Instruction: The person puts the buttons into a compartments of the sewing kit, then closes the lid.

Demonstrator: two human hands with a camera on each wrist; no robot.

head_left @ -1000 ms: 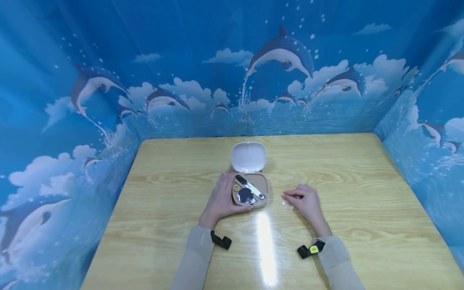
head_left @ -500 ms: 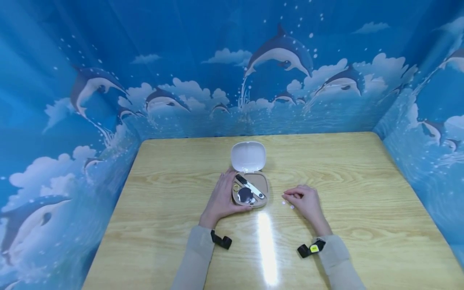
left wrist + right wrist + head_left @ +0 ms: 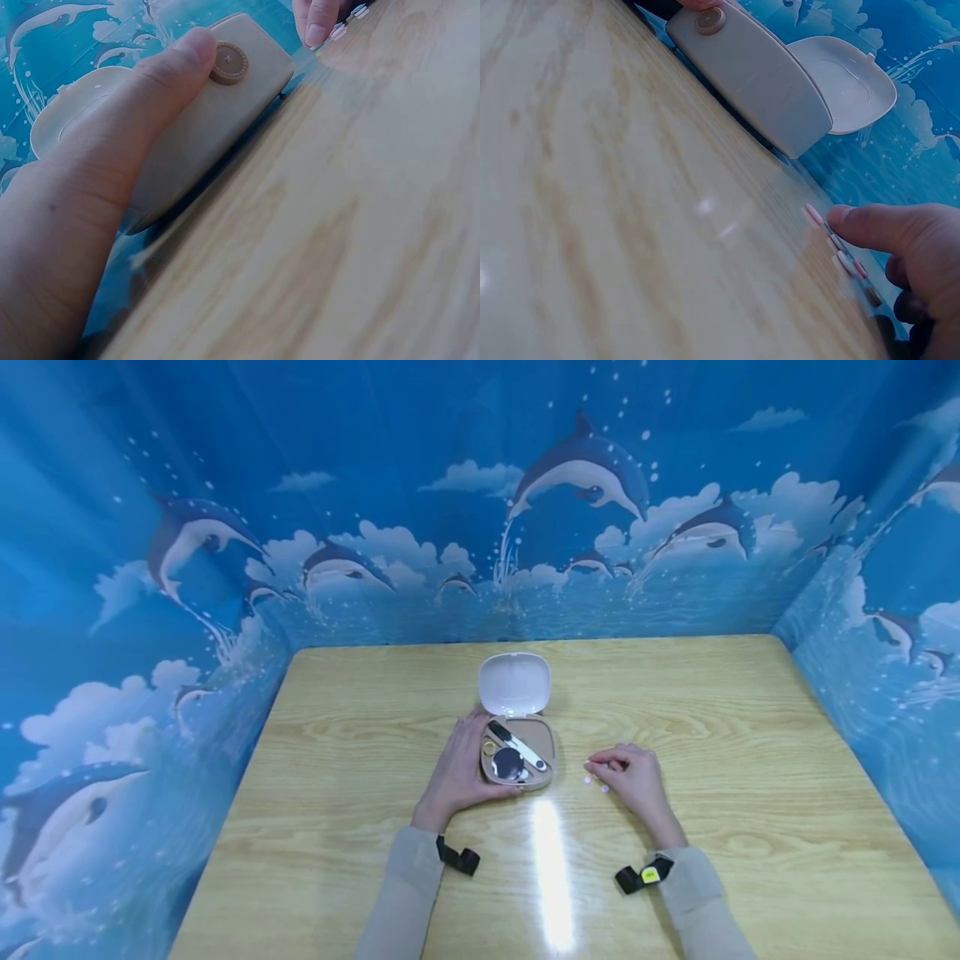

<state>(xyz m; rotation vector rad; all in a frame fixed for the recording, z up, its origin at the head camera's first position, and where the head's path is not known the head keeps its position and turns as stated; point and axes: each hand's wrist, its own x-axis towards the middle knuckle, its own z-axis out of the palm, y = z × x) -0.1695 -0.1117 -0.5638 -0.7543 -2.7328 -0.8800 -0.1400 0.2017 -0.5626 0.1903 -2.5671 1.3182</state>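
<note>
A beige case stands on the table with its white lid raised at the back. My left hand grips it from the left, the thumb lying along the front wall beside a round brown button. Inside lie a black-and-white slim tool, a dark round disc and a gold ring. To the right, my right hand pinches at a small pale tablet at table level. Several more small tablets, white and pinkish, lie close beside the fingertips.
The wood-grain table carries a bright light reflection in front of the case. A blue dolphin-print curtain stands behind the table and along both sides. Black cameras are strapped to both wrists.
</note>
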